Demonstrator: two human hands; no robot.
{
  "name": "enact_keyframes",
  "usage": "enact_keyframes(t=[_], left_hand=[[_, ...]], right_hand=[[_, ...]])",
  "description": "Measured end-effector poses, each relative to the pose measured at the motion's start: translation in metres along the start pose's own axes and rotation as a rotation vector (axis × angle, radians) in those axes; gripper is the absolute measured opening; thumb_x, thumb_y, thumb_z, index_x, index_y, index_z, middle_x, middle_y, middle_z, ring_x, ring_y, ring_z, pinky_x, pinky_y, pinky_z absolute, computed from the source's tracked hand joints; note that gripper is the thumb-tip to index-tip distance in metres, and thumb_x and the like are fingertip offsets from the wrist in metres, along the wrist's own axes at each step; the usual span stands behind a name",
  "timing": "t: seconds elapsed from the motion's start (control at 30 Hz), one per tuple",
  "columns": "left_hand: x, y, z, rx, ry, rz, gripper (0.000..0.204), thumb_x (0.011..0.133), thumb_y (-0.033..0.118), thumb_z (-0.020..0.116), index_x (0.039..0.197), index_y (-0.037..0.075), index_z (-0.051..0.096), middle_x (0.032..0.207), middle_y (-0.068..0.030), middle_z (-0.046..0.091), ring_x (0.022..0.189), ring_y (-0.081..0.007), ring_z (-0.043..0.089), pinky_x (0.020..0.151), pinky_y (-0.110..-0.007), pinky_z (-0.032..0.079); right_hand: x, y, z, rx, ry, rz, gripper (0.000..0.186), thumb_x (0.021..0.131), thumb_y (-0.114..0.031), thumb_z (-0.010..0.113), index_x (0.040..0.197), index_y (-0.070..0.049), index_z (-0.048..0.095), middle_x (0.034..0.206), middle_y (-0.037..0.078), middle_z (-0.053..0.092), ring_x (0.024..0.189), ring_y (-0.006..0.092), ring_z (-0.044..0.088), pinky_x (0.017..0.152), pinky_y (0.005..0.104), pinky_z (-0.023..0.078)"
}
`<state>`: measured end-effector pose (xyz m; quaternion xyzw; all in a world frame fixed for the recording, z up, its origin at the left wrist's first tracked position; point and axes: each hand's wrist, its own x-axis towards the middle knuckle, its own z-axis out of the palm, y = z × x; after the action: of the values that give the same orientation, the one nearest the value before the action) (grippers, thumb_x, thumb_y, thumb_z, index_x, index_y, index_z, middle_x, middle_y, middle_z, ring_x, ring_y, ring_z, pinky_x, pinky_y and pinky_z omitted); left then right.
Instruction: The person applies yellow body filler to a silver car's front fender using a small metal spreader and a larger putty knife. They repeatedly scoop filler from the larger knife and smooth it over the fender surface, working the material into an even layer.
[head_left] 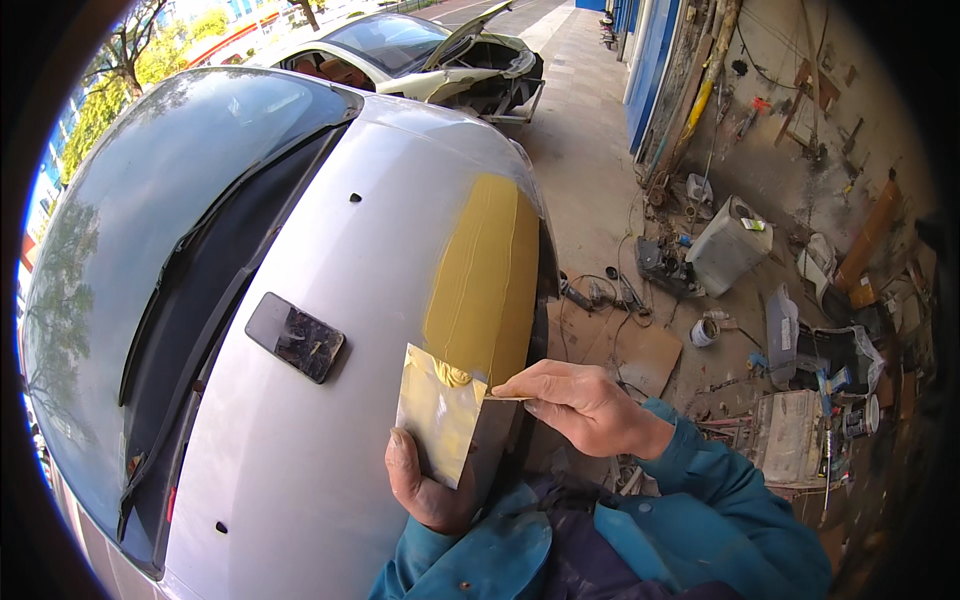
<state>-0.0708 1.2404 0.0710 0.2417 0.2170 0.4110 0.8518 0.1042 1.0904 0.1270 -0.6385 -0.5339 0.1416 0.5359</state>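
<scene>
1) yellow body filler (480, 280): spread in a long band along the front edge of the silver car hood (320, 240), with thin ridges running lengthwise; a smaller dab sits near the top edge of the mixing plate (432, 415)
2) left hand (430, 497): clamped on the pale, yellow-smeared plate, thumb over its face, fingers mostly hidden; the plate is tilted at the near end of the band
3) right hand (588, 408): thumb and fingers pinched together on a thin, flat spreader (509, 399), seen nearly edge-on beside the plate's right edge; whether the two touch cannot be told
4) black smartphone (295, 337): lying on the hood, between plate and windshield (190, 200)
5) second car (395, 50): beyond the first, its hood raised
6) cardboard sheet (645, 350): on the floor at right, near a white plastic container (728, 248)
</scene>
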Motion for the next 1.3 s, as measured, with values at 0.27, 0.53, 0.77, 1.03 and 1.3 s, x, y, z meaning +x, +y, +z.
enact_keyframes(t=[0.27,0.53,0.77,1.03,1.3], left_hand=[[0.005,0.001,-0.010,0.056,-0.062,0.089,0.059,0.121,0.051,0.050,0.147,-0.002,0.060,0.127,-0.0216,0.076,0.093,-0.0342,0.078,0.074,-0.044,0.063],[0.004,0.001,-0.019,0.059,0.099,0.098,0.062,0.121,0.052,0.048,0.149,-0.002,0.059,0.128,-0.0221,0.075,0.093,-0.0346,0.077,0.073,-0.044,0.063],[0.006,0.000,-0.014,0.024,0.096,0.126,0.065,0.121,0.054,0.049,0.150,-0.003,0.059,0.129,-0.0225,0.076,0.096,-0.0356,0.078,0.074,-0.045,0.064],[-0.005,0.009,-0.015,0.136,-0.201,-0.014,0.069,0.107,0.044,0.069,0.121,-0.023,0.074,0.109,-0.0273,0.082,0.092,-0.0283,0.078,0.081,-0.035,0.060],[-0.003,0.014,-0.015,0.061,-0.654,-0.141,0.065,0.109,0.041,0.068,0.113,-0.024,0.075,0.117,-0.0386,0.079,0.093,-0.0397,0.078,0.083,-0.044,0.062]], right_hand=[[0.171,0.164,-0.113,-0.692,0.268,0.226,0.041,0.106,-0.010,0.061,0.144,-0.002,0.076,0.137,0.024,0.078,0.126,0.0450,0.074,0.111,0.0485,0.058],[0.263,0.230,-0.111,-0.830,0.212,0.330,0.054,0.105,-0.007,0.052,0.154,-0.015,0.073,0.142,0.019,0.074,0.132,0.0425,0.070,0.114,0.0509,0.056],[0.243,0.198,-0.071,-0.875,0.111,0.216,0.056,0.103,-0.003,0.051,0.154,-0.015,0.072,0.145,0.013,0.072,0.132,0.0401,0.069,0.114,0.0493,0.056],[0.171,0.115,-0.004,-0.871,-0.006,-0.040,0.052,0.103,-0.003,0.061,0.152,-0.014,0.074,0.135,0.009,0.072,0.124,0.0349,0.069,0.104,0.0504,0.062],[0.096,0.053,0.056,-0.841,-0.076,-0.163,0.053,0.098,-0.006,0.069,0.151,-0.011,0.075,0.133,0.009,0.072,0.118,0.0318,0.071,0.086,0.0445,0.068]])
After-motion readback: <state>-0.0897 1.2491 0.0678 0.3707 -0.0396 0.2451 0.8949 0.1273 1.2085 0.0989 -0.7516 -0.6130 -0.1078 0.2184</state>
